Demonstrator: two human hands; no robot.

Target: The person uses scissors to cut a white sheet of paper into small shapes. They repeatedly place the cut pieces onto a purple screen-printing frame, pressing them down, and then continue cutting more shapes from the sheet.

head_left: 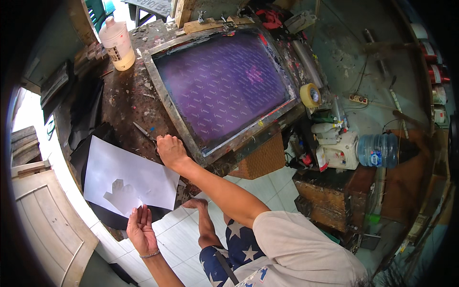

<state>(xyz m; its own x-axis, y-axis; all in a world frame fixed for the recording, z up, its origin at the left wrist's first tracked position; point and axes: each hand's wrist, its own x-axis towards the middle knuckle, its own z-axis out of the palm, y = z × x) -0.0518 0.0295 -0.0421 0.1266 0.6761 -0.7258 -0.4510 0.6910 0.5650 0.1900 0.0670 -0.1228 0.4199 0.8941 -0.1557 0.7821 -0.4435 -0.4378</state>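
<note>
A white sheet of paper [158, 184] lies at the table's lower left, over black material. Toward its near edge is a grey, angular patch [118, 190]; I cannot tell whether it is a cut-out or a shadow. My left hand [142, 230], palm up and fingers stretched out, is at that near edge. Beyond the paper's upper right corner, my right hand [171, 152] is closed around the dark handles of a pair of scissors [143, 131]. Their blades point up and left over the table; the grip is partly hidden by the fingers.
A wooden-framed printing screen [217, 86] with purple mesh fills the table's middle, hinge clamps [201, 17] behind it. Tape [310, 95] sits at its right corner. A lidded plastic jar [117, 44] stands back left. A water dispenser with a blue bottle [377, 150] is at right.
</note>
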